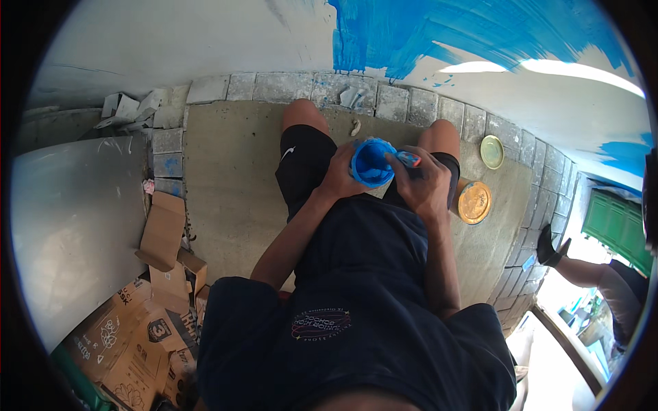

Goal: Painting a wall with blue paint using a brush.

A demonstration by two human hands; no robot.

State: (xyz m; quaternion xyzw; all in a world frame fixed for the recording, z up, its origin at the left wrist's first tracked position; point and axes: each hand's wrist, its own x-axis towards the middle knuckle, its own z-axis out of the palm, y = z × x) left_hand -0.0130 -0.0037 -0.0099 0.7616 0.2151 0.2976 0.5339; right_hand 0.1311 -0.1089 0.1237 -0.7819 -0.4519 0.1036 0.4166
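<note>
My left hand is wrapped round the side of an open paint can between my thighs. Blue paint coats its inside and smears its rim. In my right hand I grip what looks like a paintbrush, with orange and blue on its handle. My right fingertips are at the can's right rim; the brush's working end is hidden by hand and can. To the right of my right knee lies a round gold lid, and nearer me stands a can with an orange-gold top.
Ahead rises a white wall with broad blue paint strokes. Grey paving blocks border the concrete floor. Cardboard boxes and a metal sheet are at left. Another person's leg shows at right, near a green panel.
</note>
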